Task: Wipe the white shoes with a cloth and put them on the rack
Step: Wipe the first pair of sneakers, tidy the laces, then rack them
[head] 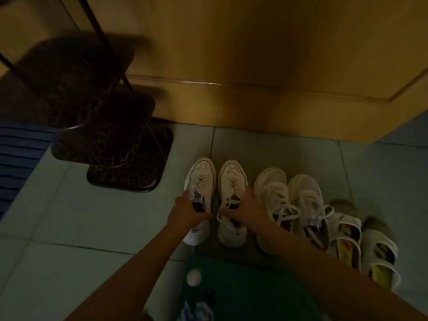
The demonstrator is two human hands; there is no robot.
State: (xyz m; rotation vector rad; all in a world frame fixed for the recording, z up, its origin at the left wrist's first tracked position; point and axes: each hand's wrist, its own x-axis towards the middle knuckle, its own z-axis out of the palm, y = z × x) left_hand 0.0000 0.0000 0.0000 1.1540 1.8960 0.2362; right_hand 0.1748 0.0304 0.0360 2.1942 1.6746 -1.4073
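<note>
The white pair stands side by side on the floor tiles, toes toward the wooden panel (254,66) along the floor's far edge. The left hand (187,210) has its grip closed on the collar of the left white shoe (201,174), fingers curled into the opening. The right hand (246,210) clamps over the laces and tongue of the right white shoe (232,174).

This looks like the pick-up, with wiping and racking both still to come. Next, both shoes need lifting clear without snagging the loose laces.

A second pair of sneakers (271,188) sits just beside them, with slippers (345,230) beyond. The dark tiered rack (129,167) stands toward the floor's far left. A blue-and-white bundle (196,308) at the near edge may be the cloth; I cannot tell.
</note>
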